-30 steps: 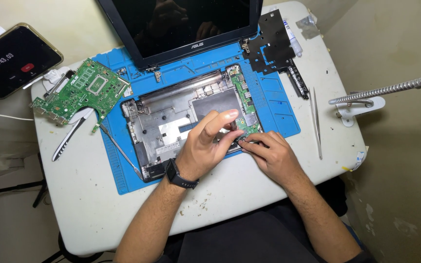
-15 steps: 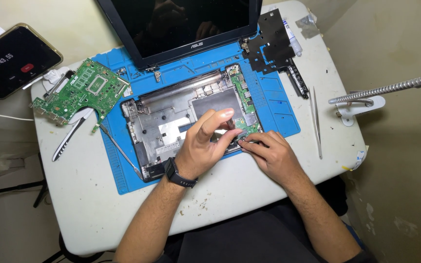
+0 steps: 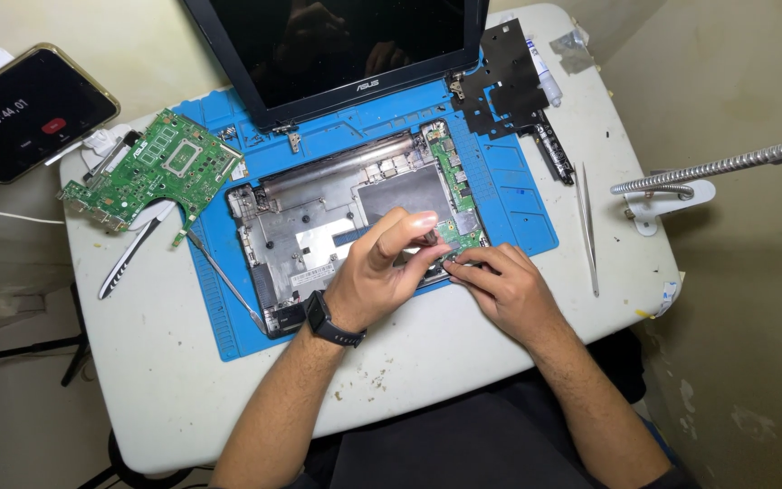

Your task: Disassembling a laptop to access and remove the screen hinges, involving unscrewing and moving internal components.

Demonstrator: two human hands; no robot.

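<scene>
Left hand (image 3: 382, 272) pinches something small, unclear what; right hand (image 3: 498, 288), fingers together, steadies the board (image 3: 456, 186); best kept gentle, case (image 3: 319, 226) flat.

Both hands (image 3: 386, 272) (image 3: 498, 288) pinch at the opened laptop base's (image 3: 319, 226) small green board (image 3: 454, 186).

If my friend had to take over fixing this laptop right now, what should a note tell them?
Left hand: fingers pinched over the near right corner of the open laptop base; what they grip is too small to tell.
Right hand: fingertips pressed at the same corner, beside the small green board along the base's right side.
Done: the main green circuit board is out, lying left of the blue mat; a black plate lies at top right.
Left: the small board is still in the base.
Tools: tweezers lie to the right, a thin metal tool to the left.
</scene>
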